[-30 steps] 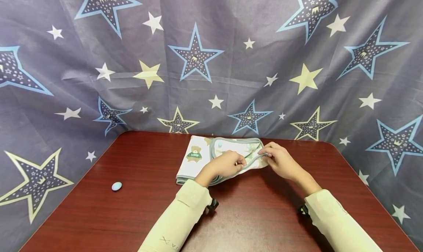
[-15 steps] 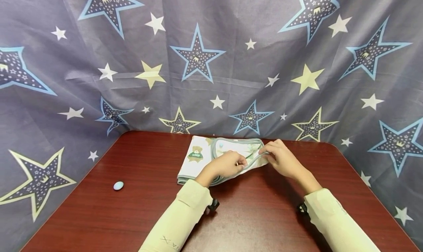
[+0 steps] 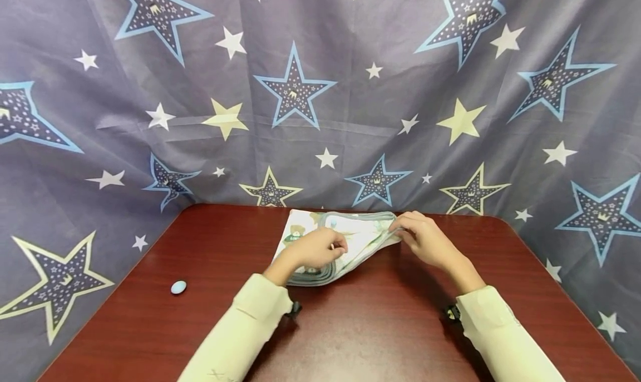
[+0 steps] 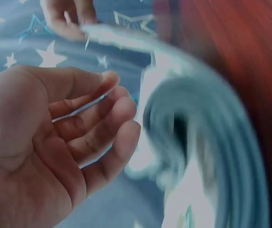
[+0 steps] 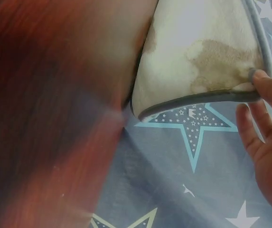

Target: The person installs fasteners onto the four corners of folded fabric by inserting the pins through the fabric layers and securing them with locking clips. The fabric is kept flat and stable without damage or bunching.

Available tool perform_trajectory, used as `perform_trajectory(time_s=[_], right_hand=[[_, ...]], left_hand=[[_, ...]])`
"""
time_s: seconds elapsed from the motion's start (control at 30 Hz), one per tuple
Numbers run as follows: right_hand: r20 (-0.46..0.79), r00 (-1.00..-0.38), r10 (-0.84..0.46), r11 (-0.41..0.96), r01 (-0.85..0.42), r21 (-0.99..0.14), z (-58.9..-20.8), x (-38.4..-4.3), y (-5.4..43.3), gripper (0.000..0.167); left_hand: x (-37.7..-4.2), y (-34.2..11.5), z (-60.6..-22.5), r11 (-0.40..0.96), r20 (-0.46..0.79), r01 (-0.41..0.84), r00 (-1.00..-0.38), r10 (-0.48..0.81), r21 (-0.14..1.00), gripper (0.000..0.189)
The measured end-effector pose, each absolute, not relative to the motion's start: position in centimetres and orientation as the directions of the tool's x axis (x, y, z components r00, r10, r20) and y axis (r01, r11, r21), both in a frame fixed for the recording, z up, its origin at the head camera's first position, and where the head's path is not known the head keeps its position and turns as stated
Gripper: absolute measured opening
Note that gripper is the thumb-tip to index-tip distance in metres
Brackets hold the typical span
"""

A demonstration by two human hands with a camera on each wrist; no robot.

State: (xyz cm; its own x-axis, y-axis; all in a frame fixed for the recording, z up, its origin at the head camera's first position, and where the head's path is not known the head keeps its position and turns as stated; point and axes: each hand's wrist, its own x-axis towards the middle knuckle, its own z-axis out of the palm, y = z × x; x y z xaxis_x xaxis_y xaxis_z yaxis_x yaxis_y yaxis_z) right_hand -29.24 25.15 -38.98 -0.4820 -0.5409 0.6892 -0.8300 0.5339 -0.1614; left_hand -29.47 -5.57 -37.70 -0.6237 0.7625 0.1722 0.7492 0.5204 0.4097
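Note:
A white bear-print cloth with grey-green edging lies folded at the back of the table. My right hand pinches its right corner between thumb and fingers; in the right wrist view the raised flap hangs from that pinch. Over the cloth's left part hovers my left hand, fingers loosely curled and thumb close to the index fingertip, with nothing between them. The left wrist view shows the rolled layers of edging just beyond those fingertips. Part of the bear print is hidden behind the left hand.
A small pale blue oval piece lies on the left of the dark red wooden table. A similar pale blue spot shows on the cloth. Behind the table hangs a grey curtain printed with stars.
My left hand has let go of the cloth's front edge and moved left. The right hand still pinches the corner, and the front flap has spread and sagged forward.

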Motion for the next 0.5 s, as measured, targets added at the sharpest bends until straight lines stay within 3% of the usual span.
perform_trajectory(time_s=[0.2,0.5], right_hand=[[0.701,-0.46,-0.545,0.518,-0.842,-0.15,-38.8,-29.4,24.9,0.029],[0.714,-0.46,-0.528,0.524,-0.838,-0.153,-39.6,-29.5,25.1,0.033]], left_hand=[[-28.9,-12.4,-37.1,0.579,0.163,0.752,-0.644,0.748,0.315,0.011],[-27.2,-21.1,-39.3,0.719,0.096,0.615,-0.777,0.622,0.324,0.009]])
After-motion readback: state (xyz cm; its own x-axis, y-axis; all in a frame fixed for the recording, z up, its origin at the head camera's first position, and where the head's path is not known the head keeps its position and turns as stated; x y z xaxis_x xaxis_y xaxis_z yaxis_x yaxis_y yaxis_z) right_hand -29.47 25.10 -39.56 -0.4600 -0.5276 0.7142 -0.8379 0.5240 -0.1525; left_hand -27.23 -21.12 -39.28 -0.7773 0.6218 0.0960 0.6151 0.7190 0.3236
